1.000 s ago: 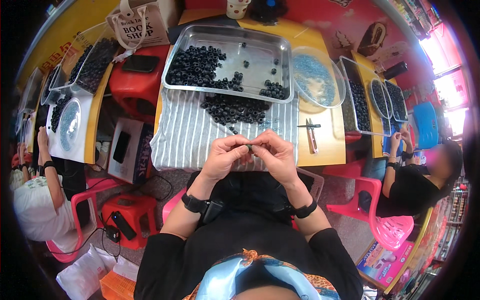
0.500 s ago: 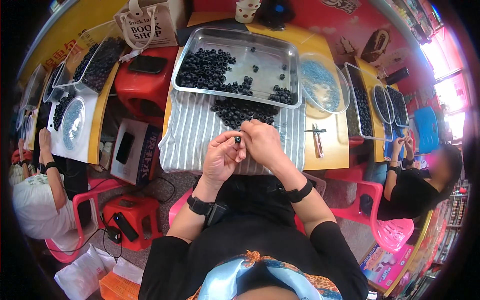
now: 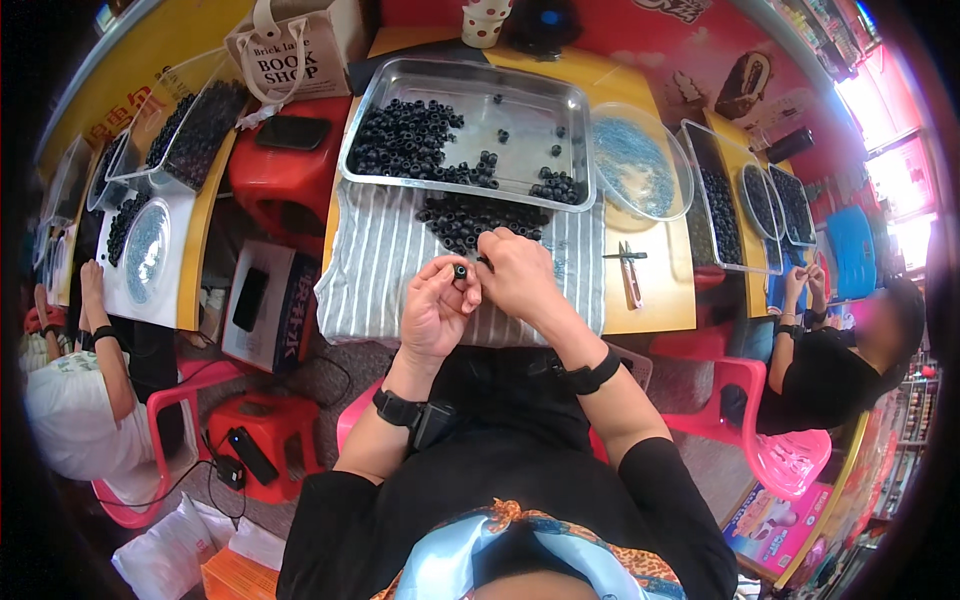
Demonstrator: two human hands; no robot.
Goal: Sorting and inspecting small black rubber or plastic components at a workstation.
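Note:
My left hand [image 3: 432, 312] pinches a small black hollow ring-shaped part [image 3: 460, 271] between thumb and fingers, its round opening showing. Close beside it, my right hand [image 3: 522, 278] has its fingers pressed together. Something dark shows at the right fingertips, too small and too covered to name. Both hands are above a grey-and-white striped cloth [image 3: 375, 255]. Just beyond them a heap of similar black parts [image 3: 465, 222] lies on the cloth. Behind it stands a shallow metal tray [image 3: 535, 88] with many more of these parts, mostly on its left side.
Right of the tray sits a clear round dish [image 3: 687, 190] of small pale-blue pieces. A small cutting tool [image 3: 632, 280] lies on the yellow table [image 3: 665, 305]. A red stool [image 3: 285, 170] with a phone stands left. Co-workers sit at tables on both sides.
Both hands have shifted slightly up and left in the picture, and the fingertips have drawn a little apart. The black part in my left hand now shows its opening more fully.

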